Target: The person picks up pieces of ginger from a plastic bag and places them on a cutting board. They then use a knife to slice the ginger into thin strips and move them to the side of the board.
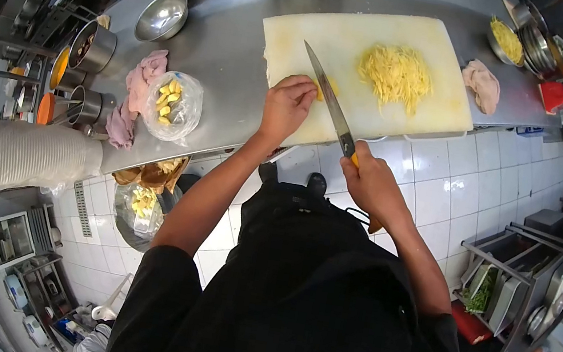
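Observation:
My right hand [375, 181] is wrapped round the handle of a long kitchen knife [330, 100], whose blade points up and left over the white cutting board [421, 40]. Fingers bent and pressed together, my left hand [287, 107] holds down a small yellow piece [322, 94] at the board's left part. The blade lies right along this piece and partly hides it. To the right of the knife sits a heap of thin yellow strips [396, 78].
Left on the steel counter are a plastic bag of peeled yellow pieces [169, 103], a pink cloth [143, 80] and metal bowls [162, 16]. Another cloth [481, 86] lies right of the board, near a bowl of yellow strips [506, 42]. Stacked pale containers [30, 158] stand lower left.

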`<state>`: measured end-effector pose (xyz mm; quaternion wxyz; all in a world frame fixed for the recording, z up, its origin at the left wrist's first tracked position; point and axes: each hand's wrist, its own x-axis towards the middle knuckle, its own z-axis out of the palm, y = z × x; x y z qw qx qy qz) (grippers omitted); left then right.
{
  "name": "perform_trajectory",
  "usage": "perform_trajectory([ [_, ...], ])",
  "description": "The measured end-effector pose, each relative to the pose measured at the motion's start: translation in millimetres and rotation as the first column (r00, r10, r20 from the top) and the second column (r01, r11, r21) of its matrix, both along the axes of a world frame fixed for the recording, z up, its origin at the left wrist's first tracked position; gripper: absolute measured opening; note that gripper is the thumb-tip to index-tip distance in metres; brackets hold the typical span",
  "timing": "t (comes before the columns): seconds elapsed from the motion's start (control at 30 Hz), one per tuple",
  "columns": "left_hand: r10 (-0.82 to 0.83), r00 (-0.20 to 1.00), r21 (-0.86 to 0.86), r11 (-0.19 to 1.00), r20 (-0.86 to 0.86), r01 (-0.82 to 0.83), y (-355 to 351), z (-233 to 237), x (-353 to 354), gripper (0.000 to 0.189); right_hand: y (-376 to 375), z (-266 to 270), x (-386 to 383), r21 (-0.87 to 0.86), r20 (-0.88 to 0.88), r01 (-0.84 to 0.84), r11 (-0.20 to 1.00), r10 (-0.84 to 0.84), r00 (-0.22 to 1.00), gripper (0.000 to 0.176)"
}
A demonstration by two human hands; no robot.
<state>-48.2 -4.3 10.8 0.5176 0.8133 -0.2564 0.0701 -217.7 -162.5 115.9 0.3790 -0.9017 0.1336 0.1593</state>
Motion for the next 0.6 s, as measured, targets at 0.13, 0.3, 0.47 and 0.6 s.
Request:
perform_trajectory([
  [0.13, 0.009, 1.000, 0.005, 1.000, 0.014, -0.009, 0, -2, 0, 0.013, 0, 2, 2, 0.008, -0.027, -0.006, 1.000, 0.006, 1.000, 0.033],
  [0.3, -0.004, 0.998, 0.034, 0.999, 0.060, 0.002, 3, -1, -1, 0.012, 7, -36, 10, -0.094, 0.039, -0.070, 0.993, 0.073, 0.997, 0.032],
  [0.47, -0.009, 1.000, 0.009, 1.000, 0.000, 0.009, -1, -1, 1, 0.011, 2, -24, 11, -0.017, 0.037, -0.025, 1.000, 0.026, 0.999, 0.031],
  [0.6, 0.000, 1.000, 0.011, 1.000, 0.018, 0.000, 2, 1, -1, 0.011, 3, -11, 7, -0.006, 0.015, 0.018, 1.000, -0.018, 1.000, 0.031],
])
